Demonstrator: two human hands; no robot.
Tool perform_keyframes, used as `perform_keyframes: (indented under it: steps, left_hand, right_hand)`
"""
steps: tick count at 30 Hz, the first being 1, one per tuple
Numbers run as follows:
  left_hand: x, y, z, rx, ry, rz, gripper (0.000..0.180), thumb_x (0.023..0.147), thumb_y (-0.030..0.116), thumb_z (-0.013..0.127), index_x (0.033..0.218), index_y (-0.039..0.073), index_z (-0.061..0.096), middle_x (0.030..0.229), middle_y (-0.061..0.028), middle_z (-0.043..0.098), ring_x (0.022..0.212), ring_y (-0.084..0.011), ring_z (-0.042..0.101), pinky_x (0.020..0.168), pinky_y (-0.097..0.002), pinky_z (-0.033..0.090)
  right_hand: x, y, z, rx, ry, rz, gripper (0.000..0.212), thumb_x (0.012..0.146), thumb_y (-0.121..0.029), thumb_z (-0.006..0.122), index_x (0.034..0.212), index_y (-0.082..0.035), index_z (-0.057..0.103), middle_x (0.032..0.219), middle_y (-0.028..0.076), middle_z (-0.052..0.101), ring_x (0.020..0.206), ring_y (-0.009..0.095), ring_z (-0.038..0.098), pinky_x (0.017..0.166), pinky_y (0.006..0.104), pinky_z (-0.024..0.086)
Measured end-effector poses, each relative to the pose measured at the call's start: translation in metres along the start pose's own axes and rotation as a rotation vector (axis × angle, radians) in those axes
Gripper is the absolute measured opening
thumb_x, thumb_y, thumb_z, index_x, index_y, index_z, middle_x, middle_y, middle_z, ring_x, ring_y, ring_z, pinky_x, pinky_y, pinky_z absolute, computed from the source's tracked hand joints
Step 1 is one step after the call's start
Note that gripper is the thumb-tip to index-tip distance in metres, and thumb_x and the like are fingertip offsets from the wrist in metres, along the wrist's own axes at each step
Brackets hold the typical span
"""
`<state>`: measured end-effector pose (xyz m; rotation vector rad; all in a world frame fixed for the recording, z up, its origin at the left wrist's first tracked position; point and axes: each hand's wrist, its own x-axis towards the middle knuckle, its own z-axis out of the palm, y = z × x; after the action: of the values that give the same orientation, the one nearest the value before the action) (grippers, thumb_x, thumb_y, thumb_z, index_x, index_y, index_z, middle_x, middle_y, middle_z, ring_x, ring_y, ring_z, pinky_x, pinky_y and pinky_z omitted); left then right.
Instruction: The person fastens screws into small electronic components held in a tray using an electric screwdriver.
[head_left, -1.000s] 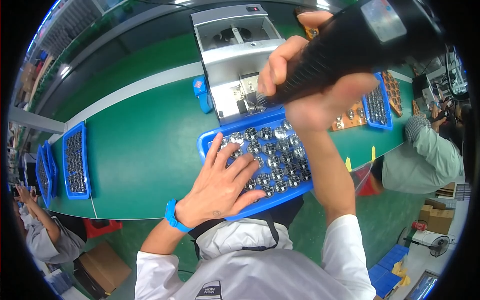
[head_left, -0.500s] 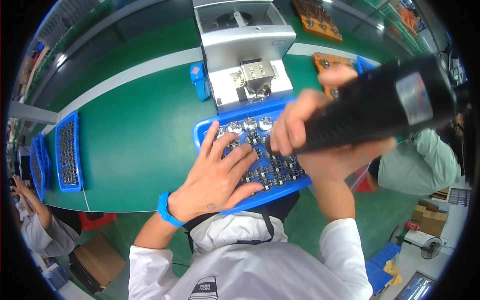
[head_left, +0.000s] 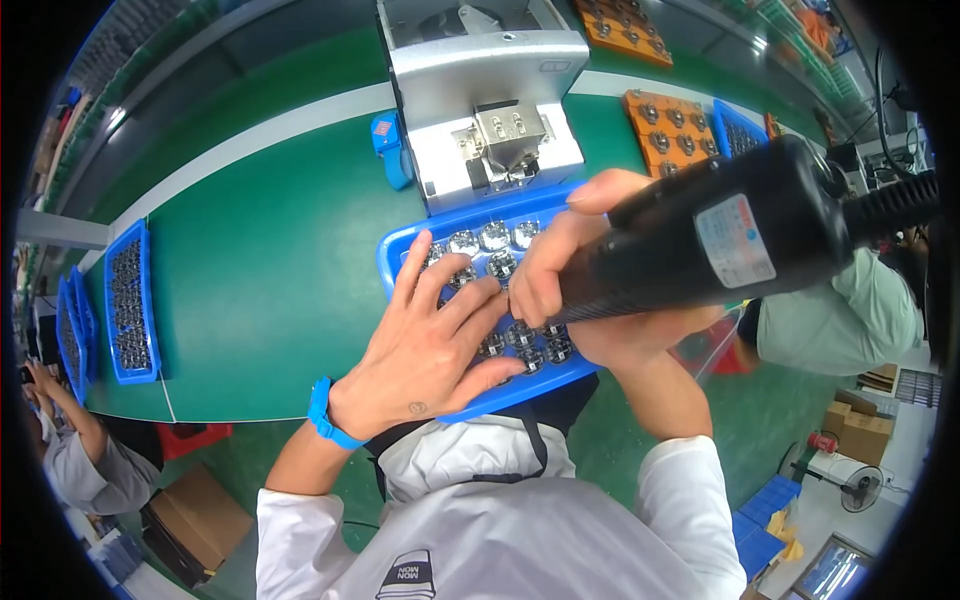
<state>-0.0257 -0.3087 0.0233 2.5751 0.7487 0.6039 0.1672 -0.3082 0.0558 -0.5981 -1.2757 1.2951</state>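
Note:
My right hand (head_left: 548, 265) is wrapped round a thick black corded electric screwdriver (head_left: 680, 235), which lies slanted over the right part of a blue tray (head_left: 540, 384). Its tip is hidden behind my fingers. Rows of small round parts (head_left: 495, 236), shiny silver and black, fill the tray. My left hand (head_left: 425, 355) rests over the tray's left part with fingers spread, its fingertips among the parts close to my right fingers. Whether a fingertip steadies one part cannot be made out. A blue band (head_left: 328, 415) circles my left wrist.
Behind the tray stands a silver machine (head_left: 490, 75), with a blue strap (head_left: 388, 150) beside it. Orange racks (head_left: 665, 130) holding parts and another blue tray (head_left: 740, 130) sit at back right. More filled trays (head_left: 130, 300) lie far left. Other people sit at both sides.
The screwdriver and my right hand have come left and lower, nearer my left fingers. My left hand keeps almost the same place on the tray.

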Motion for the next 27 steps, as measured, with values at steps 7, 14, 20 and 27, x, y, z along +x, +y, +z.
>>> perform_keyframes:
  steps: [7,14,20,27]
  left_hand:
    - [-0.001,0.0,0.001,0.013,0.003,-0.003,0.049,0.08,0.048,0.068,0.099,0.004,0.066,0.112,-0.0123,0.059,0.118,-0.0376,0.045,0.111,-0.0637,0.02]
    - [0.0,0.0,-0.002,0.041,-0.028,0.011,0.054,0.084,0.048,0.064,0.113,0.001,0.065,0.112,-0.0122,0.058,0.116,-0.035,0.046,0.113,-0.0599,0.019]
    - [0.0,0.002,-0.003,0.035,-0.026,0.015,0.052,0.084,0.047,0.064,0.109,0.002,0.066,0.113,-0.0119,0.058,0.116,-0.0351,0.046,0.112,-0.0605,0.019]
    - [-0.002,0.003,-0.005,0.089,0.031,0.034,0.053,0.082,0.049,0.066,0.105,0.001,0.066,0.113,-0.0138,0.056,0.115,-0.037,0.045,0.11,-0.0613,0.022]
  right_hand:
    - [-0.004,0.004,0.003,-0.032,-0.003,0.023,0.096,0.076,-0.086,0.042,0.124,-0.003,0.042,0.068,0.015,0.057,0.057,0.024,0.058,0.054,0.0341,0.051]
    - [-0.006,-0.002,-0.007,-0.033,-0.133,0.073,0.069,0.083,-0.065,0.06,0.112,-0.003,0.049,0.07,0.018,0.058,0.061,0.027,0.058,0.058,0.0373,0.051]
    - [-0.006,0.0,-0.002,0.12,-0.08,-0.045,0.085,0.089,-0.059,0.054,0.145,-0.001,0.028,0.073,0.021,0.058,0.065,0.031,0.058,0.064,0.0411,0.049]
    - [0.011,-0.017,-0.014,0.177,0.038,-0.317,0.1,0.082,-0.083,0.031,0.149,-0.01,0.014,0.069,0.008,0.05,0.05,0.021,0.053,0.048,0.0371,0.05]
